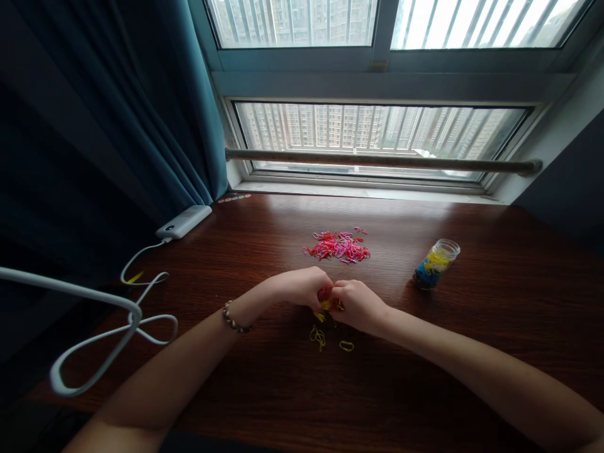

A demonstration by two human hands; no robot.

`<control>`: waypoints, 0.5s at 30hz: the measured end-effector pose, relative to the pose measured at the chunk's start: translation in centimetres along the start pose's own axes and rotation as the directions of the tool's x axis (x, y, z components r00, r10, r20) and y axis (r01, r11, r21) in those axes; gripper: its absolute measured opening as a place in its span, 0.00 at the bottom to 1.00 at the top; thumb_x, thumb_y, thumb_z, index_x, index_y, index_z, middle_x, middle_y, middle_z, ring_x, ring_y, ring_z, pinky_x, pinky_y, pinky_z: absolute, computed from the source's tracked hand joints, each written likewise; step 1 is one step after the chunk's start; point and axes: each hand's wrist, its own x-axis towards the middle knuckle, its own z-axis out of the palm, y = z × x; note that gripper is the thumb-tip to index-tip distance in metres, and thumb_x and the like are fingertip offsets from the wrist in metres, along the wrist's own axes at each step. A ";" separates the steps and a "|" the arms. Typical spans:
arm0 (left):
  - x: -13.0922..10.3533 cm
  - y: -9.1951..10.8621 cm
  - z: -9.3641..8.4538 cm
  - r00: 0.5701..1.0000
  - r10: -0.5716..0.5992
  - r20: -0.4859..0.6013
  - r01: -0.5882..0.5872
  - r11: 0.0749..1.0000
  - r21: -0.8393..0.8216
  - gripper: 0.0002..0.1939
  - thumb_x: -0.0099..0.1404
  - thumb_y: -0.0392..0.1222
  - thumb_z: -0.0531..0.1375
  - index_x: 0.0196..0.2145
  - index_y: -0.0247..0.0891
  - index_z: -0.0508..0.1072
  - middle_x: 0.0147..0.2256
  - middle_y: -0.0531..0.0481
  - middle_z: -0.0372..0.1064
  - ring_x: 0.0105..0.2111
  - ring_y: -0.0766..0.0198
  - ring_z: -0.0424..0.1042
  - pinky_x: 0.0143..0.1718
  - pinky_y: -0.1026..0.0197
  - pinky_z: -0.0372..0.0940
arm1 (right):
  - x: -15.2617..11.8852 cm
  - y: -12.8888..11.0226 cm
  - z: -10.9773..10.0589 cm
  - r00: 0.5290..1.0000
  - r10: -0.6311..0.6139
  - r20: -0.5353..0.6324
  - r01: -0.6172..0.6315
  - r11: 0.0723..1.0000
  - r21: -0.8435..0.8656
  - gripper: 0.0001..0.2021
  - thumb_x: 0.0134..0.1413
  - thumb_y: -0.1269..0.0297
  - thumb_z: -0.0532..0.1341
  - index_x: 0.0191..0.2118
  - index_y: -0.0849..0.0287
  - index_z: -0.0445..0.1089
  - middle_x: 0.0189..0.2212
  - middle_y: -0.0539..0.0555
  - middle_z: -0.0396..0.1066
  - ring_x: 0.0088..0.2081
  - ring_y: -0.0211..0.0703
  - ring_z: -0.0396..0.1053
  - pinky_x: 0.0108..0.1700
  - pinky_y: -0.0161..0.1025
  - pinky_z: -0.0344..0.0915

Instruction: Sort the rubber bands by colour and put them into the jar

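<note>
My left hand (309, 286) and my right hand (356, 304) meet over the middle of the brown table. Both have their fingers pinched on small yellow bands (325, 306), with something reddish between the fingertips too. Just below the hands lie loose yellow bands (318, 338) and a single yellow loop (346, 346). Beyond them sits a pile of red and pink bands (340, 246). To the right stands a clear jar (434, 264), without a lid, holding yellow and blue bands.
A white device (184, 221) with a cable lies at the table's left back, by a blue curtain (179, 126). A thick white cable (94, 352) loops at the left. A metal rail (377, 160) crosses the window behind the table (495, 283).
</note>
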 end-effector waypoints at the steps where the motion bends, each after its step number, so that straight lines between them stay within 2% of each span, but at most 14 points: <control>1: 0.0 0.1 0.0 1.000 0.011 0.004 -0.011 1.000 -0.011 0.04 0.45 0.33 0.62 0.23 0.35 0.72 0.20 0.57 0.65 0.19 0.71 0.59 0.19 0.68 0.50 | 0.0 0.0 -0.1 1.000 0.002 -0.005 -0.002 1.000 0.015 0.05 0.42 0.70 0.60 0.28 0.61 0.73 0.27 0.54 0.71 0.27 0.38 0.66 0.31 0.32 0.58; 5: -0.1 0.1 -0.2 0.998 0.059 0.018 -0.059 0.998 -0.034 0.05 0.47 0.33 0.60 0.25 0.35 0.73 0.21 0.56 0.66 0.20 0.71 0.60 0.20 0.69 0.51 | -0.3 0.8 -0.9 0.999 0.032 -0.031 -0.029 0.993 0.113 0.04 0.41 0.71 0.59 0.23 0.63 0.72 0.20 0.50 0.67 0.21 0.32 0.58 0.25 0.30 0.53; 10: -0.1 -0.6 -0.4 0.996 0.084 0.011 -0.083 0.996 -0.025 0.06 0.47 0.36 0.62 0.27 0.36 0.73 0.24 0.55 0.66 0.23 0.69 0.62 0.23 0.69 0.53 | -0.9 1.8 -3.0 0.997 0.076 -0.024 -0.065 0.953 0.297 0.05 0.39 0.72 0.58 0.22 0.65 0.71 0.15 0.46 0.62 0.19 0.29 0.54 0.21 0.28 0.48; 12: -0.2 -0.9 -0.5 0.995 0.097 0.023 -0.097 0.995 -0.011 0.11 0.45 0.41 0.65 0.30 0.37 0.73 0.27 0.54 0.66 0.26 0.67 0.63 0.25 0.68 0.55 | -1.0 1.8 -4.0 0.996 0.091 -0.020 -0.078 0.932 0.353 0.05 0.40 0.71 0.57 0.22 0.65 0.71 0.15 0.46 0.61 0.19 0.29 0.54 0.21 0.28 0.49; 15: -0.7 -1.0 -0.8 0.993 0.113 0.046 -0.115 0.992 0.046 0.25 0.38 0.48 0.68 0.36 0.39 0.71 0.34 0.52 0.64 0.32 0.63 0.63 0.30 0.67 0.57 | -1.3 1.4 -5.4 0.992 0.121 -0.047 -0.093 0.912 0.399 0.06 0.41 0.69 0.58 0.23 0.65 0.71 0.15 0.46 0.62 0.20 0.30 0.56 0.21 0.28 0.51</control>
